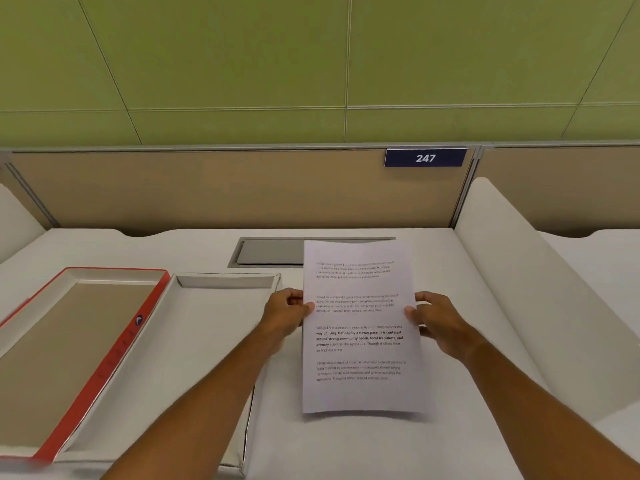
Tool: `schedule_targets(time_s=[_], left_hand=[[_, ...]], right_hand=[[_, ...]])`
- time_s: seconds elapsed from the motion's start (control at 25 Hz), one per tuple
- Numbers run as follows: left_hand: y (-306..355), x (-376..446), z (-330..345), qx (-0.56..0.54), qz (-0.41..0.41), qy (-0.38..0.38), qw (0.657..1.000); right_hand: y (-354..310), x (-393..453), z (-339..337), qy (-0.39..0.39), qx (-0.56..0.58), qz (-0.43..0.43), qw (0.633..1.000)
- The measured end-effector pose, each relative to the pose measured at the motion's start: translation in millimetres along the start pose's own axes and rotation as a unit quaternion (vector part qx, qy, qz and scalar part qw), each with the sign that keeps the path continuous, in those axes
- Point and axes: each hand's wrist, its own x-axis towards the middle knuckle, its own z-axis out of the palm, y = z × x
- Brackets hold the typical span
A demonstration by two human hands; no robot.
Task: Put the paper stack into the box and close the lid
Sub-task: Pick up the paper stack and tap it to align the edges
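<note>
A white paper stack (pixel 360 327) with printed text is held above the desk, right of the box. My left hand (pixel 287 311) grips its left edge and my right hand (pixel 431 318) grips its right edge. The open white box (pixel 194 341) lies flat on the desk to the left of the paper, its inside showing nothing in it; my left forearm crosses its right side. The lid (pixel 72 348), red-edged with a tan inside, lies upside down beside the box at the far left.
A grey cable hatch (pixel 270 252) is set into the desk behind the paper. A tan partition with a blue "247" sign (pixel 425 158) closes the back. A white side divider (pixel 526 271) rises on the right.
</note>
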Motion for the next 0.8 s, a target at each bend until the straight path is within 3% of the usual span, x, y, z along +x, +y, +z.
schedule_targets(time_s=[0.16, 0.32, 0.64, 0.8], left_hand=[[29, -20, -13, 0.013, 0.097, -0.02, 0.995], [38, -33, -20, 0.032, 0.16, -0.011, 0.987], [36, -44, -10, 0.046, 0.176, 0.022, 0.983], [73, -50, 1, -0.073, 0.194, 0.01, 0.978]], right_hand=[[-22, -15, -12, 0.0, 0.006, -0.116, 0.993], [-27, -26, -16, -0.003, 0.024, -0.168, 0.985], [-28, -37, -15, -0.022, 0.006, -0.178, 0.984], [-72, -54, 1, -0.027, 0.086, -0.241, 0.966]])
